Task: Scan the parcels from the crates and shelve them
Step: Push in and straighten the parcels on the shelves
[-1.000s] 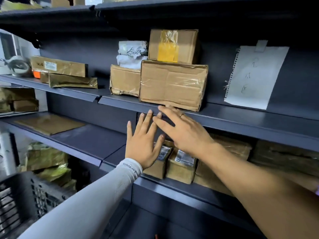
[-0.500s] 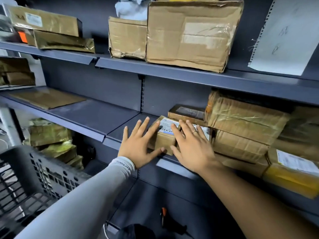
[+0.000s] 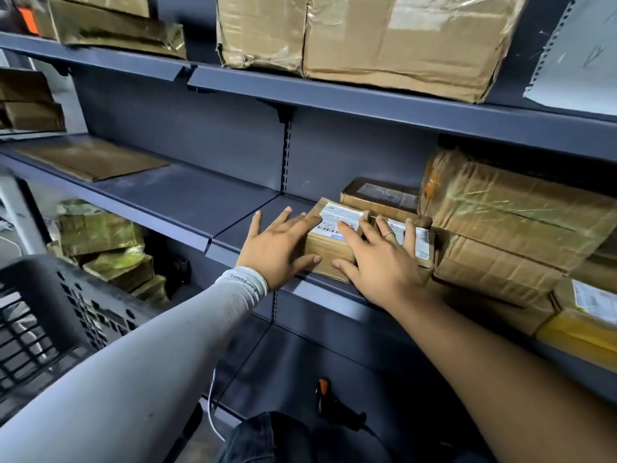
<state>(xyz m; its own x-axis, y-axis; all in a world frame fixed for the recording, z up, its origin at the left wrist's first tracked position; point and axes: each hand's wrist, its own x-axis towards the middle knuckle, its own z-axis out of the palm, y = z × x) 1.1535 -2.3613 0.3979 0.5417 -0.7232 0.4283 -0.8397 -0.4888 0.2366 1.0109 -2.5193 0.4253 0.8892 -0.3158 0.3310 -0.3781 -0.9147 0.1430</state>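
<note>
Both hands are lying on a small brown parcel (image 3: 329, 243) that is sitting at the front edge of the middle shelf (image 3: 233, 240), its near lower corner reaching slightly past the shelf lip. The left hand (image 3: 275, 247), coming out of a pale grey sleeve (image 3: 240, 289), is resting flat against the parcel's left side with fingers spread wide, its thumb lying along the front face. The right hand (image 3: 377, 259) is pressing down from the right with straight, splayed fingers, the forefinger lying across the white shipping label (image 3: 337, 220) on top and the ringed finger reaching over a second labelled parcel (image 3: 419, 243) just beside it. Behind these a flat box (image 3: 380, 195) is standing against the back panel, and to the right two large taped cartons (image 3: 510, 225) are crowding in, stacked one on the other and touching the second parcel. To the left of the small parcel the shelf surface is lying bare as far as a flat cardboard sheet (image 3: 90, 158) well apart. On the upper shelf (image 3: 367, 101) big cartons (image 3: 394, 38) are overhanging the front edge. A dark perforated crate (image 3: 56, 312) is sitting at the lower left, near the sleeve.
</note>
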